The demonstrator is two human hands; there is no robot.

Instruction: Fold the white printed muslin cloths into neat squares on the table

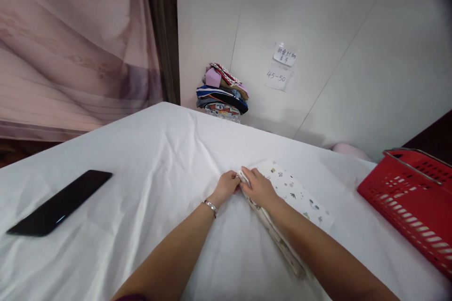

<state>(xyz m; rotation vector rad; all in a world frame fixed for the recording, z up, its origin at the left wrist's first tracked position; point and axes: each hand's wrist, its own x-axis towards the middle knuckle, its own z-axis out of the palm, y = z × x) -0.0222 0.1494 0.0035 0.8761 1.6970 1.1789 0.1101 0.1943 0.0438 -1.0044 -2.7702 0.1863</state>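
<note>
A white cloth with small printed motifs (pixel 293 191) lies on the white-covered table, partly folded, with a narrow rolled or folded strip along its near left side. My left hand (pixel 226 185), with a silver bracelet at the wrist, pinches the cloth's far left corner between thumb and fingers. Close beside it, my right hand (pixel 260 189) is curled over the same end of the folded strip, its fingertips on the edge. My right forearm covers part of the cloth, so its full shape is hidden.
A black flat phone-like slab (pixel 61 203) lies on the left. The red plastic basket (pixel 399 197) with a metal handle stands at right. Beyond the white sheet (pixel 169 150), folded clothes (pixel 222 94) are stacked against the wall. Paper notes (pixel 284 55) hang there; a pink curtain (pixel 77 47) is at left.
</note>
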